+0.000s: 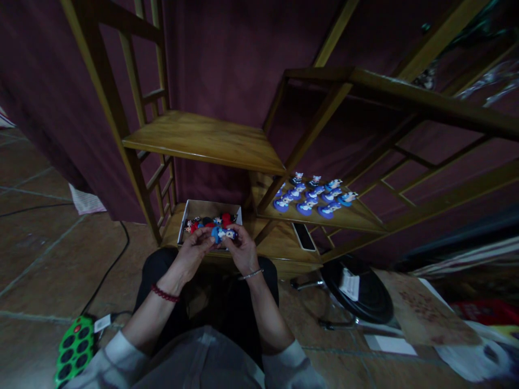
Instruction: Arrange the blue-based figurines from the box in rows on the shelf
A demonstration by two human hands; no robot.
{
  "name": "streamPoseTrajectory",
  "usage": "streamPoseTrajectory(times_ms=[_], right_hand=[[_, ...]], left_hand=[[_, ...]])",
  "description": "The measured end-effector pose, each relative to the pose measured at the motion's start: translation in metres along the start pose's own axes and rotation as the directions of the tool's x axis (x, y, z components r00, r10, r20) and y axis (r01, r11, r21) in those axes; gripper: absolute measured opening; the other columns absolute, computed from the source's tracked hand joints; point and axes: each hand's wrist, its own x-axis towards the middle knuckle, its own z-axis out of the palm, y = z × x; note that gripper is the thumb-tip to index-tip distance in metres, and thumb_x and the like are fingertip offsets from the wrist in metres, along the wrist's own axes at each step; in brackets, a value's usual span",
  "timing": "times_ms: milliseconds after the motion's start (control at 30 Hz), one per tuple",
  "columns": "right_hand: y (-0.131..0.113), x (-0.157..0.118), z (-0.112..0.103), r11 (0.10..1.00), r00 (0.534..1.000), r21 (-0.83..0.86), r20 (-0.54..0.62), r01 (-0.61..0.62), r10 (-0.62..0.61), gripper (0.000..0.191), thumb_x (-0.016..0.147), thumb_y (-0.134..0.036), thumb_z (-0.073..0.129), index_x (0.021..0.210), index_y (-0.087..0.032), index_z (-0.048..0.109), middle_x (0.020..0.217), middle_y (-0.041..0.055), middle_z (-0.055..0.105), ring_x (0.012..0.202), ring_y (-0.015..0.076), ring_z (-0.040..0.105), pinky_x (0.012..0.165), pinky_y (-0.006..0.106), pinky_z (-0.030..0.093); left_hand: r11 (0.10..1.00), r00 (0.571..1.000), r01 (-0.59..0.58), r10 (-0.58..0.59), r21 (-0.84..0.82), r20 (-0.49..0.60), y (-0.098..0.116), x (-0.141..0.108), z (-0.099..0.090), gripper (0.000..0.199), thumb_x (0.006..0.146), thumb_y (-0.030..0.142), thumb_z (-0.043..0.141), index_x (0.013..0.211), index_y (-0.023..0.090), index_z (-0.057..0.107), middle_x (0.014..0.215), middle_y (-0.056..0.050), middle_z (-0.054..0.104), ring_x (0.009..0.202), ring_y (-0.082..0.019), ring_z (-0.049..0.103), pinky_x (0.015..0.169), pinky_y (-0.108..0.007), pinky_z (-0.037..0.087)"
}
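Observation:
Between my two hands is a small figurine with a blue base and a dark purple head, lying sideways above a white box. My left hand pinches it at the blue base end. The fingers of my right hand close on its head end. Behind and below my hands, the open white box stands on the low shelf and holds several more figurines in red, black and blue. My fingers hide part of the box's contents.
Several purple and blue figurines stand in rows on a wooden shelf to the right. Below it lies a dark-screened phone. A black round stool is at right; a green power strip with a cable lies on the floor at left.

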Motion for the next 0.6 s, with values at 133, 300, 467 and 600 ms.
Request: streamPoseTrajectory(times_ms=[133,300,467,600], right_hand=[[-0.002,0.0,-0.001,0.999,0.999,-0.033,0.009,0.031,-0.031,0.023,0.07,-0.029,0.059,0.091,-0.022,0.057,0.082,-0.0001,0.061,0.07,0.0139,0.057,0.063,0.024,0.046],[-0.006,-0.001,-0.003,0.983,0.996,-0.157,0.013,0.09,-0.089,0.024,0.072,-0.029,0.056,0.095,-0.023,0.057,0.087,0.0003,0.062,0.072,0.014,0.057,0.063,0.023,0.047],[-0.012,-0.004,-0.004,0.959,0.989,-0.243,0.03,0.145,-0.142,0.025,0.074,-0.029,0.055,0.098,-0.022,0.058,0.093,0.0019,0.063,0.078,0.0152,0.058,0.068,0.025,0.047],[-0.015,-0.006,-0.004,0.938,0.989,-0.315,0.025,0.146,-0.145,0.025,0.073,-0.029,0.054,0.097,-0.021,0.058,0.09,0.0014,0.064,0.077,0.0147,0.059,0.069,0.025,0.046]], left_hand=[[1.0,1.0,0.011,-0.011,-0.021,-0.001,0.0,-0.001,0.0,0.036,0.057,0.014,0.072,0.091,0.015,0.062,0.092,-0.005,0.064,0.085,-0.016,0.058,0.076,-0.03,0.048],[1.0,0.999,0.018,-0.019,0.021,0.033,0.001,-0.001,-0.001,0.035,0.057,0.016,0.071,0.091,0.014,0.065,0.093,-0.006,0.064,0.089,-0.018,0.057,0.079,-0.031,0.046],[0.998,0.999,-0.001,-0.002,0.06,0.045,0.001,-0.002,-0.002,0.037,0.057,0.019,0.072,0.092,0.015,0.065,0.1,-0.006,0.063,0.093,-0.019,0.056,0.081,-0.031,0.046],[0.994,0.998,-0.02,0.013,0.111,0.068,0.001,-0.005,-0.001,0.041,0.058,0.022,0.072,0.097,0.015,0.063,0.105,-0.006,0.061,0.097,-0.019,0.054,0.084,-0.032,0.044]])
